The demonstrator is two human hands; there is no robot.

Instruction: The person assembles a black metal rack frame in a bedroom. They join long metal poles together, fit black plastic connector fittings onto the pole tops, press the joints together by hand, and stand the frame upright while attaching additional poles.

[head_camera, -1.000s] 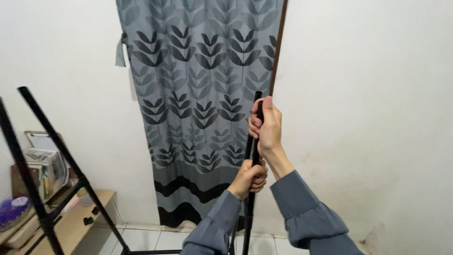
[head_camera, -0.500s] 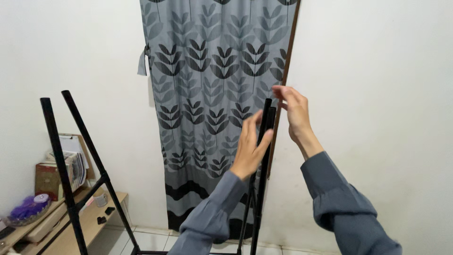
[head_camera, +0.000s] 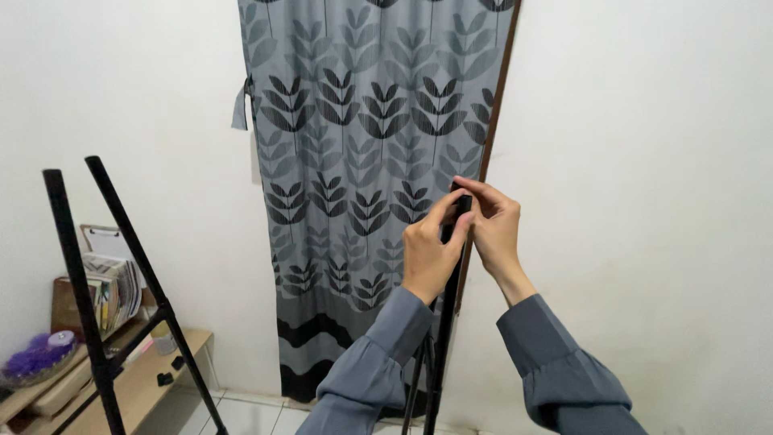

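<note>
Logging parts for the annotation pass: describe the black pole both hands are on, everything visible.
The black pole is slim, dark and matte, metal by its look. It stands nearly upright before the grey leaf-print curtain, running from its top end at hand height down out of frame. The left hand and right hand pinch its top from either side, fingers wrapped over the tip. Thinner black bars lie alongside its lower part.

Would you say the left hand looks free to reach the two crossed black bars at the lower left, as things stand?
Probably not right away: the left hand and the right hand both grip the top of the upright black pole, and the crossed black bars stand well off to the left, though nothing lies between.
</note>
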